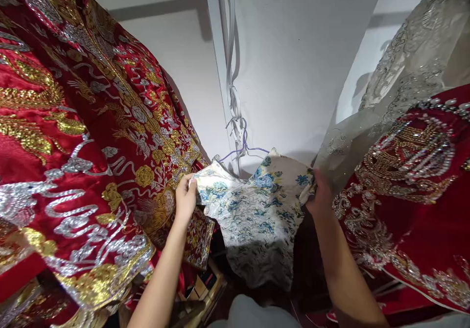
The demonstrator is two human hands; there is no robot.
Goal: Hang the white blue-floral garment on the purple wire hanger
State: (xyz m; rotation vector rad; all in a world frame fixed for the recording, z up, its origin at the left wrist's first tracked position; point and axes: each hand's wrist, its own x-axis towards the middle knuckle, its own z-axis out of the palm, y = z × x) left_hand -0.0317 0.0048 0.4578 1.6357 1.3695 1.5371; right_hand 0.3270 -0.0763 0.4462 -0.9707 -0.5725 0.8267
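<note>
- Head view: White brocade with a blue and yellow floral print forms a small garment, hanging on a blue wire hanger in front of a white wall corner.
- The left hand pinches the garment's left shoulder edge, fingers closed on the cloth, pulling it sideways so the fabric spreads flat.
- The right hand grips the opposite shoulder edge, blurred but closed on the cloth, stretching the piece between both hands.
- A red robe with gold and silver embroidery hangs just left, touching the left hand.
- A red beaded garment under a sheer sequinned veil hangs right.
- White cables run down the corner.
</note>
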